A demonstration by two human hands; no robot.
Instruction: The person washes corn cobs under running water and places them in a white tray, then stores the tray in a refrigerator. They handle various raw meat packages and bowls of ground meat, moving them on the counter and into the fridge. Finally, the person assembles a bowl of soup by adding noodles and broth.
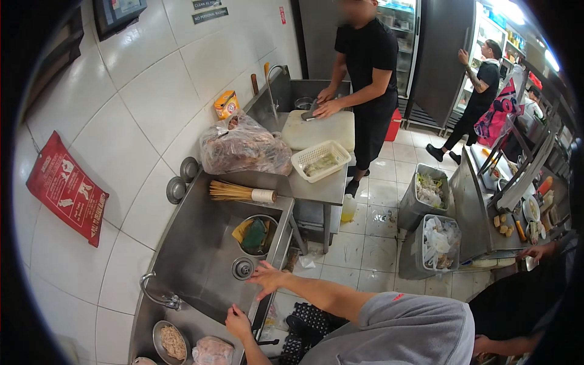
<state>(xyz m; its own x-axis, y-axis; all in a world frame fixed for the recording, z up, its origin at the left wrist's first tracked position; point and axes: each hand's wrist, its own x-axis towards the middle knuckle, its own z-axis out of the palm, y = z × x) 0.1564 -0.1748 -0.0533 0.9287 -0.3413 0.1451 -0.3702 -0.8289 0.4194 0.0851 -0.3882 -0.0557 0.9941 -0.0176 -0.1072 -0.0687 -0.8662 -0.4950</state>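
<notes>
My right hand [266, 278] reaches over the front rim of the metal sink [204, 267], fingers spread and nothing in them. It is nearest the round drain [243, 268]. Lower down, my left hand [238, 320] is over the sink's near corner with its fingers curled closed; whatever is inside them, if anything, is hidden. Beyond the drain stands a pot [258, 238] with a green and yellow scouring pad [254, 233] in it. On the ledge near my left hand are a metal bowl of pale, raw-looking meat [173, 342] and a plastic bag of pale contents [213, 351].
A faucet [161, 294] arches over the sink. A bamboo brush [242, 193] lies at its far end, near a large plastic bag [243, 149] and white basket [320, 161]. A co-worker [368, 67] handles a dark item on a board [322, 129]. Two bins [424, 194] stand right.
</notes>
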